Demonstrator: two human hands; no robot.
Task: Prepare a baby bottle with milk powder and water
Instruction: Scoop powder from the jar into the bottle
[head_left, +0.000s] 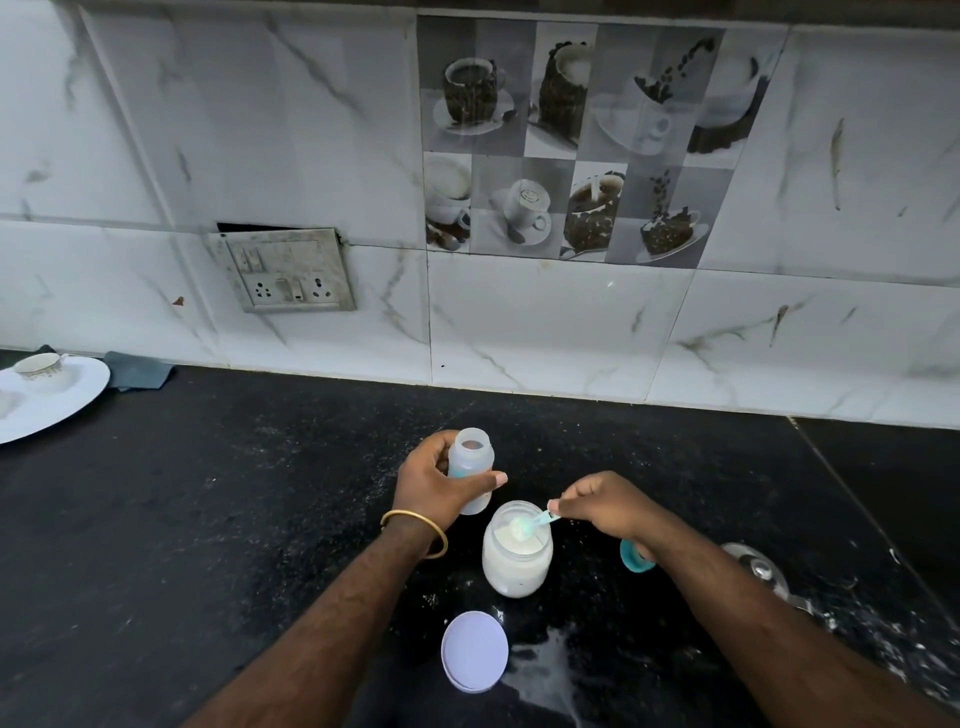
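Observation:
My left hand (439, 486) grips an open, translucent baby bottle (471, 457) standing upright on the black counter. Just in front of it stands a glass jar of white milk powder (515, 558), lid off. My right hand (605, 506) pinches the handle of a small teal scoop (530, 524) whose bowl, heaped with powder, sits in the jar's mouth. The jar's round white lid (474, 650) lies flat nearer to me. A teal bottle cap (636, 557) shows partly under my right wrist.
A clear glass object (756, 569) stands at the right behind my right forearm. Spilled powder (545, 670) dusts the counter in front. A white plate with a cup (39, 371) and a grey cloth (136, 370) sit far left by the tiled wall.

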